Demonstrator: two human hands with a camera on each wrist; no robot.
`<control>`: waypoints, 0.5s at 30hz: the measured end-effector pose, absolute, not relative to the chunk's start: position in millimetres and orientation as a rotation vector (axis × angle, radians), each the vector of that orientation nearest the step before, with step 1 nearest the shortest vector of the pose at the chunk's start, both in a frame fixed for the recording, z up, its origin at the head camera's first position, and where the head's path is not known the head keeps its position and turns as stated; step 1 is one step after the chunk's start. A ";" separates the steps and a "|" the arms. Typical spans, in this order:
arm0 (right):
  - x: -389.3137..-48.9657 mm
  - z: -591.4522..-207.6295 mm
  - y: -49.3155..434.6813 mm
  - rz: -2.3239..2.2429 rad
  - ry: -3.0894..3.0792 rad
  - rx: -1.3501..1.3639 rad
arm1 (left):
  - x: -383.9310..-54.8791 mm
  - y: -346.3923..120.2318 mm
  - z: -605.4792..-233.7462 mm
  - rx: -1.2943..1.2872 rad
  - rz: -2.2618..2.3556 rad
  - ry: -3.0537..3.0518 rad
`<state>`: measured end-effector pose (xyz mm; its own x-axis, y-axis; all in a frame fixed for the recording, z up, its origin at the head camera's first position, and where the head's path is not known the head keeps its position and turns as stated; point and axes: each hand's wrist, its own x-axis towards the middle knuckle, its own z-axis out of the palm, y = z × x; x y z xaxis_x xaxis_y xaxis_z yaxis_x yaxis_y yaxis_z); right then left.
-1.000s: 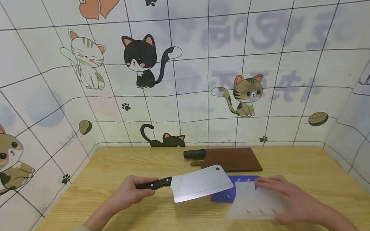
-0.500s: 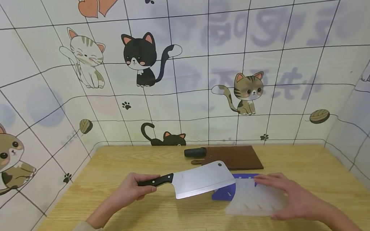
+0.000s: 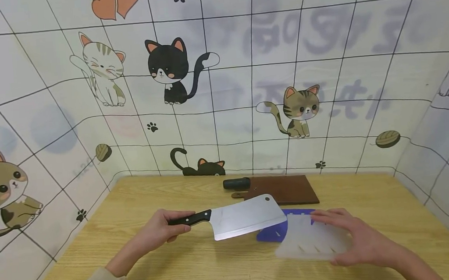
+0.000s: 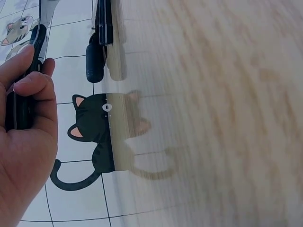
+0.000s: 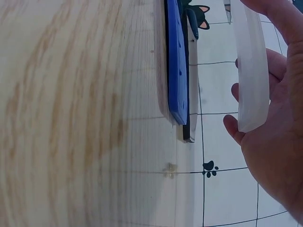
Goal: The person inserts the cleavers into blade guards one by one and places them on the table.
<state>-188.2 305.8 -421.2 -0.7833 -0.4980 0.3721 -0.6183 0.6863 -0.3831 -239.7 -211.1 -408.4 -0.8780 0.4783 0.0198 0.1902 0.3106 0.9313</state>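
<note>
My left hand (image 3: 158, 233) grips the black riveted handle of a cleaver (image 3: 250, 217). Its broad steel blade points right, tilted slightly up, with the tip overlapping a blue slotted plastic piece (image 3: 269, 234) in the head view. In the left wrist view, fingers and thumb close round the cleaver handle (image 4: 20, 111). My right hand (image 3: 369, 240) holds a translucent white plastic piece (image 3: 307, 239) with small slots, thumb at its near edge and fingers at the far one. The right wrist view shows this white piece (image 5: 253, 80) edge-on, raised off the table.
A brown cutting board (image 3: 288, 191) lies at the back of the wooden table (image 3: 171, 267), behind the blue piece. A black handle (image 3: 236, 184) sticks out at the board's left. A cat-print tiled wall covering (image 3: 232, 91) rises behind and at both sides.
Both hands and what they hold have shifted up slightly in the head view, the cleaver also a little right. Both grips are unchanged.
</note>
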 end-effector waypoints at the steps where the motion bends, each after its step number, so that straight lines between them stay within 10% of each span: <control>1: -188.0 -420.8 305.6 0.732 -2.657 0.898 | -239.5 -210.9 -409.0 0.602 1.591 2.321; 15: -184.5 -421.1 295.0 0.766 -2.650 0.795 | -234.3 -206.5 -413.6 0.570 1.672 2.303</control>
